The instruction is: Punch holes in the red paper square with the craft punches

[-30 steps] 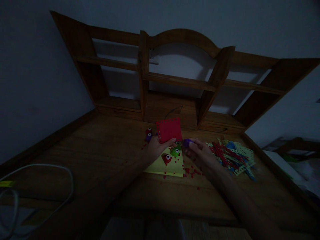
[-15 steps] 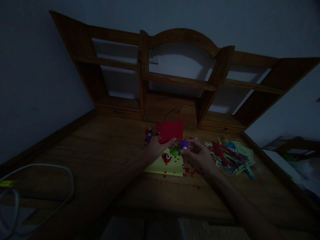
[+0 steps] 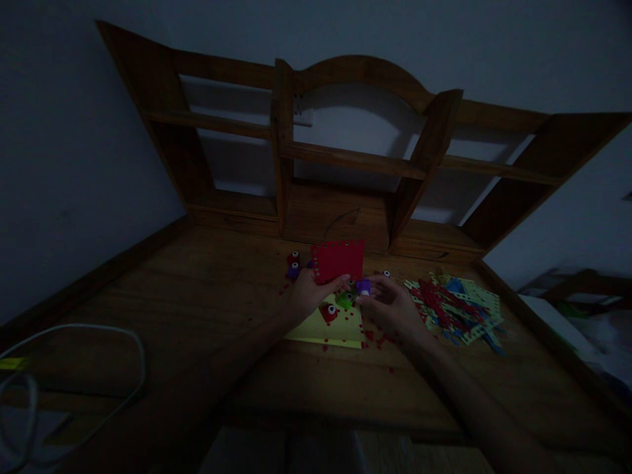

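Observation:
My left hand (image 3: pixel 310 291) grips a red sheet of paper (image 3: pixel 340 262) by its lower edge, thumb on top. Cut-outs run along the sheet's left and top edges. Between the fingers and thumb of my right hand (image 3: pixel 392 301) is a small purple craft punch (image 3: pixel 364 288), just right of the paper's lower corner; the dimness hides whether they touch. Under the hands lies a yellow sheet (image 3: pixel 316 331), carrying a green punch (image 3: pixel 345 301) and a red punch (image 3: pixel 329 312) with a round white-and-dark top. Small red paper bits (image 3: pixel 380 340) are scattered around.
Right of my right hand is a pile of punched strips (image 3: pixel 454 306) in red, blue and pale yellow-green. Beyond my left hand sit another red punch (image 3: pixel 293 259) and a purple one (image 3: pixel 293 270). A wooden shelf unit (image 3: pixel 345 155) backs the desk; a white cable (image 3: pixel 141 359) loops at left.
The red paper has shifted slightly right and down with my left hand, nearer the purple punch. My right hand has barely moved.

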The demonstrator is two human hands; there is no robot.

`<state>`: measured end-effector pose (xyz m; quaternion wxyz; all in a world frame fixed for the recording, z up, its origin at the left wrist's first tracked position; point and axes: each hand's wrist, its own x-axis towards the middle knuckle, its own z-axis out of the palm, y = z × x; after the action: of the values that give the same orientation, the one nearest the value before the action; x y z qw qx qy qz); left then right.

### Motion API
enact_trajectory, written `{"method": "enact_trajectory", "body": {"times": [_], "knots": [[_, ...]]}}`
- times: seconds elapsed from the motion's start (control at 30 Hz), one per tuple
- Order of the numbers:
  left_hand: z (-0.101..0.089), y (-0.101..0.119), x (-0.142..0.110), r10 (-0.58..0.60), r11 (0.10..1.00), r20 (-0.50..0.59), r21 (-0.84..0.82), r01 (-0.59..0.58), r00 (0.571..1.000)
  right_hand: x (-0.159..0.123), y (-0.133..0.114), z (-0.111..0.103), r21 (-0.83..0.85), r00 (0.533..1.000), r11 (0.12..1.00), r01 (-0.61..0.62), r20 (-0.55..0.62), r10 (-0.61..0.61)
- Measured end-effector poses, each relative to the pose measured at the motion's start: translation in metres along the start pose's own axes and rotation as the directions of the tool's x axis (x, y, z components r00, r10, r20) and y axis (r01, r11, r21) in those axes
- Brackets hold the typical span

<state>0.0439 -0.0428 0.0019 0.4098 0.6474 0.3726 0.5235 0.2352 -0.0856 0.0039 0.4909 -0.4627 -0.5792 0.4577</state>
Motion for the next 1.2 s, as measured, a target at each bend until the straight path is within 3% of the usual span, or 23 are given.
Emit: {"method": "enact_trajectory", "body": {"times": [0.23,0.5,0.67,0.93,1.2], "knots": [[0.0,-0.004,0.0,-0.019,1.0,-0.017,-0.018,0.019,1.0,0.0,-0.001,0.0,-0.016,1.0,1.0,0.005,-0.011,-0.005],[0.001,-0.001,-0.001,-0.03,0.999,0.051,-0.014,0.03,0.998,0.0,-0.002,0.0,0.007,1.0,1.0,-0.003,-0.002,0.003],[0.0,0.006,-0.003,-0.014,0.998,0.104,0.062,0.008,0.994,0.0,-0.008,0.002,0.11,0.997,0.991,-0.071,0.006,0.071],[0.001,0.003,-0.005,-0.016,1.0,0.17,0.022,0.012,0.985,0.002,-0.002,0.0,0.302,0.98,0.932,-0.2,0.069,0.187],[-0.002,0.003,-0.006,-0.011,0.999,0.208,0.041,0.002,0.978,0.002,0.001,0.0,0.319,0.979,0.927,-0.198,0.106,0.173]]}}
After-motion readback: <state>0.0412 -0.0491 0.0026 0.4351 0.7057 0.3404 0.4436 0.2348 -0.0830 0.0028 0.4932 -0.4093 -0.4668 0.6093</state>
